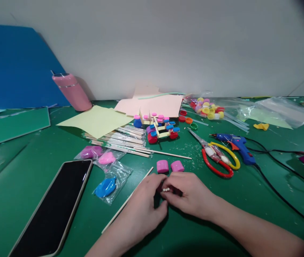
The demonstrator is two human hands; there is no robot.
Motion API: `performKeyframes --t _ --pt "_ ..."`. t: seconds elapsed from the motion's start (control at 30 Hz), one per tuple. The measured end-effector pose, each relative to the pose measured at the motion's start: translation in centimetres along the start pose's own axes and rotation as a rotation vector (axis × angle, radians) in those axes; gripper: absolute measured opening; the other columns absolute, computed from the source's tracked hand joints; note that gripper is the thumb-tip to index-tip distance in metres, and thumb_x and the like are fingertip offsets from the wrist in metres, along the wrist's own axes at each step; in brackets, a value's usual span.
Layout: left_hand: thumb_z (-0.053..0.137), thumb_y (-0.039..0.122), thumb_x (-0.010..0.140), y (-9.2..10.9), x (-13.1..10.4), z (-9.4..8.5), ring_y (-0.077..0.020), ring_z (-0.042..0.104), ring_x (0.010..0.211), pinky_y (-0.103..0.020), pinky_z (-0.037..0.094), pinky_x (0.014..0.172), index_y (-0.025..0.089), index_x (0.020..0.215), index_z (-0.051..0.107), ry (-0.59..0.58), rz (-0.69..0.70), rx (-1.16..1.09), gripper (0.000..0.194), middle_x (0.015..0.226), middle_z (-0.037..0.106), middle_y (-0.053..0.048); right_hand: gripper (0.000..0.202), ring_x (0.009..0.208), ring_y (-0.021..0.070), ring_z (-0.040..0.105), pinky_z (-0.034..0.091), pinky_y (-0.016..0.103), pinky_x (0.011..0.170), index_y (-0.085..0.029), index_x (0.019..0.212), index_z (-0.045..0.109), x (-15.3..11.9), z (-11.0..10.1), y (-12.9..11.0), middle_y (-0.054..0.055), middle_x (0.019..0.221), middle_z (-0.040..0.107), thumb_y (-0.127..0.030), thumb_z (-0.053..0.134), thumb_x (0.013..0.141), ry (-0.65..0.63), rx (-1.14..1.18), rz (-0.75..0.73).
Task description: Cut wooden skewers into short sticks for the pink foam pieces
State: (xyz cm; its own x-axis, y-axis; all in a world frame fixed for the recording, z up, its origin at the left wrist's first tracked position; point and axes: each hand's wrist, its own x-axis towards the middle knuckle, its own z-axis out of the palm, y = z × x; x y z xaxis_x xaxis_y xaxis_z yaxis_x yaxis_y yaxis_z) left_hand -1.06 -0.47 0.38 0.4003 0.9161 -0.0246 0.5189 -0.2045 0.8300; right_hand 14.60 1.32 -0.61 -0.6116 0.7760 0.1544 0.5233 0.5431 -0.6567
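Observation:
My right hand (pixel 188 192) pinches a small row of short, thin sticks (pixel 166 189) between thumb and forefinger, their pale round ends facing me. My left hand (pixel 150 201) meets it fingertip to fingertip, its fingers curled; what they grip is hidden. Just beyond the hands stand two short pink cylinders (pixel 162 166), which look like bottle caps. A long wooden stick (pixel 125 203) lies on the green table beside my left hand. Farther back sit small stick-built models (pixel 160 129) with red and blue caps as wheels.
A phone (pixel 51 210) lies at left, near bagged blue clay (pixel 105 187). Bundled sticks (pixel 120 141) and yellow paper (pixel 95 119) are behind. At right are scissors (pixel 218 157), a blue glue gun (pixel 239 144) with its cord, and bagged caps (pixel 207 108). A pink tumbler (pixel 73 92) leans back left.

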Motion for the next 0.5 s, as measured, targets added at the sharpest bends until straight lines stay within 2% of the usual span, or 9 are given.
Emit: performKeyframes --t 0.1,0.2,0.3,0.5 --pt "0.044 0.001 0.065 0.37 -0.09 -0.51 -0.0163 0.053 0.077 -0.029 0.044 0.07 0.017 0.094 0.054 0.064 0.03 -0.008 0.035 0.084 0.057 -0.004 0.007 0.058 0.0099 0.047 0.034 0.019 0.055 -0.016 0.07 0.055 -0.05 0.24 0.07 -0.001 0.064 0.055 -0.017 0.053 0.076 0.034 0.019 0.003" --pt "0.039 -0.001 0.069 0.37 -0.28 -0.81 -0.0145 0.052 0.071 -0.027 0.043 0.065 0.017 0.088 0.058 0.106 0.158 -0.012 0.033 0.076 0.054 -0.002 0.01 0.053 0.0085 0.044 0.032 0.018 0.051 -0.017 0.064 0.052 -0.14 0.6 0.33 -0.003 0.06 0.05 -0.015 0.054 0.074 0.023 0.012 0.011" --pt "0.037 0.0 0.072 0.07 -0.55 -0.93 -0.0143 0.05 0.07 -0.027 0.042 0.063 0.019 0.087 0.061 0.101 0.284 0.01 0.035 0.074 0.052 -0.002 0.013 0.052 0.0077 0.041 0.03 0.017 0.049 -0.017 0.061 0.048 -0.23 0.89 0.62 -0.005 0.057 0.046 -0.011 0.054 0.07 0.029 0.014 0.027" --pt "0.039 0.002 0.071 -0.27 -0.57 -0.79 -0.0169 0.046 0.07 -0.031 0.04 0.062 0.022 0.09 0.062 0.039 0.297 0.182 0.036 0.075 0.049 -0.003 0.009 0.052 0.0073 0.043 0.031 0.016 0.05 -0.017 0.065 0.051 -0.16 1.04 0.78 -0.005 0.058 0.047 -0.009 0.055 0.066 0.038 0.035 0.032"
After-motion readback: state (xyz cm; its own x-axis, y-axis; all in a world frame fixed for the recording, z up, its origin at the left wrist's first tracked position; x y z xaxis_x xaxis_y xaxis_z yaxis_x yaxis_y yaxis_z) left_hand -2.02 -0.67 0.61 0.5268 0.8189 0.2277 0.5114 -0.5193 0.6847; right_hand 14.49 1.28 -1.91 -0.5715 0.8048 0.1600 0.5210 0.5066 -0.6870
